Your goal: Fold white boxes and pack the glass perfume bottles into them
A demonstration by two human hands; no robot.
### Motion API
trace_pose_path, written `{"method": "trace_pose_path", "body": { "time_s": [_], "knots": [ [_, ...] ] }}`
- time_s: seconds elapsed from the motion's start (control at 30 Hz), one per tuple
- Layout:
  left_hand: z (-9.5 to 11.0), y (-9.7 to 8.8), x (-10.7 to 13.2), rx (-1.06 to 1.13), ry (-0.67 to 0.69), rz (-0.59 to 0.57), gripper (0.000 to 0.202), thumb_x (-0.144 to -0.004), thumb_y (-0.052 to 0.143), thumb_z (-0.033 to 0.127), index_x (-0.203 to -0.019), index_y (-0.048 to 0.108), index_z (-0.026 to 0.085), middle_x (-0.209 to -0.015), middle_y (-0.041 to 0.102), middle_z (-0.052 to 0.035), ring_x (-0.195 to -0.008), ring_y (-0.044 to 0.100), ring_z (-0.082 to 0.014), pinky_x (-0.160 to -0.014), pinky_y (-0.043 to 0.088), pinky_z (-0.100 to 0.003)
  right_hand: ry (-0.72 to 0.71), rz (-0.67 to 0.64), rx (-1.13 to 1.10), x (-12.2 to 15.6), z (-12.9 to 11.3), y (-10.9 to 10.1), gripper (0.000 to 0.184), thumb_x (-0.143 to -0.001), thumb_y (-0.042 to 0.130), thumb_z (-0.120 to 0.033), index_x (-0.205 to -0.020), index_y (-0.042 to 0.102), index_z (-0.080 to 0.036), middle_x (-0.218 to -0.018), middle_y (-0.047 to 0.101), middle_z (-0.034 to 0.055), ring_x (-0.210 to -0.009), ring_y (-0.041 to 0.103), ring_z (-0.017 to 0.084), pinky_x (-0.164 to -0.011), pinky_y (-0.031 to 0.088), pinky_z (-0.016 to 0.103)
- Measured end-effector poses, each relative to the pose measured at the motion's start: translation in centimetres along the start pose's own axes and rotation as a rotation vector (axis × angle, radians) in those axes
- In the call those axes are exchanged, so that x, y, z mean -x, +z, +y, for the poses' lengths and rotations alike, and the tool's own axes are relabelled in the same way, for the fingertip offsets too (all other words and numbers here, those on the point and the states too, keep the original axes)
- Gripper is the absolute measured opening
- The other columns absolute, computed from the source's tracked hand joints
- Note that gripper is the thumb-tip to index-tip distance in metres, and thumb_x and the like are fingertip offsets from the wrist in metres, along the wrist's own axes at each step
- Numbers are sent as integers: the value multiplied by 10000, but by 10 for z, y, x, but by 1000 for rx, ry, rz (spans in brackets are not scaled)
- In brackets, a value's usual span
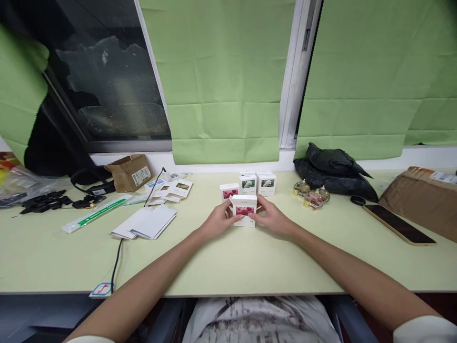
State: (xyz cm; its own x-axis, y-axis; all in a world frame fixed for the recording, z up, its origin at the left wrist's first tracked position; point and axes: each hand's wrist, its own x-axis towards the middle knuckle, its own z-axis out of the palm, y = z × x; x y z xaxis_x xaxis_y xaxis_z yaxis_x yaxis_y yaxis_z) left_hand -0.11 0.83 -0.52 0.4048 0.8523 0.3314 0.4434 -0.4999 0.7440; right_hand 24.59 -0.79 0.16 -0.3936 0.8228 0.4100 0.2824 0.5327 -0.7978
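Observation:
Between my two hands a small white box (244, 220) with a pink flower picture stands upright on the table. My left hand (218, 220) grips its left side, thumb across the front. On the opposite side my right hand (274, 218) holds it the same way, with the fingers partly hidden behind. Just behind stands a similar pink-flower box (229, 189). Farther back are white-flower boxes (266, 184), one of them (247, 185) partly covering another.
Ornate little bottles (314, 196) sit to the right, before black plastic bags (332, 171). A phone (398, 224) and brown parcel (421, 202) lie farther right. Flat white cards (146, 223), printed flattened boxes (173, 190), a cable (116, 264) and an opened carton (130, 172) occupy the left.

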Motion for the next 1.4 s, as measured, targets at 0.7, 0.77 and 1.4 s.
{"method": "trace_pose_path", "body": {
  "time_s": [0.7,0.77,1.4],
  "knots": [
    [-7,-7,0,-107,-27,-33,538,-947,651,550,-1346,549,205,-977,705,-47,-721,626,-185,-645,504,-316,57,397,571,-13,29,-60,327,-1036,437,-480,-993,664,-249,-720,617,16,-676,557,212,-685,431,327],
    [-6,-5,1,-85,-5,-33,474,-957,641,497,-1319,549,205,-992,698,-48,-723,626,-176,-649,515,-312,23,274,435,-11,29,-55,321,-1011,500,-519,-1065,672,-253,-789,647,14,-686,553,197,-682,454,319],
    [-8,-2,-1,-25,73,-61,386,-990,598,450,-1320,620,249,-1138,680,-70,-842,629,-170,-740,567,-318,171,204,314,-15,68,-54,433,-988,601,-491,-1335,560,-235,-1202,736,74,-916,665,234,-842,544,377]
  ]
}}
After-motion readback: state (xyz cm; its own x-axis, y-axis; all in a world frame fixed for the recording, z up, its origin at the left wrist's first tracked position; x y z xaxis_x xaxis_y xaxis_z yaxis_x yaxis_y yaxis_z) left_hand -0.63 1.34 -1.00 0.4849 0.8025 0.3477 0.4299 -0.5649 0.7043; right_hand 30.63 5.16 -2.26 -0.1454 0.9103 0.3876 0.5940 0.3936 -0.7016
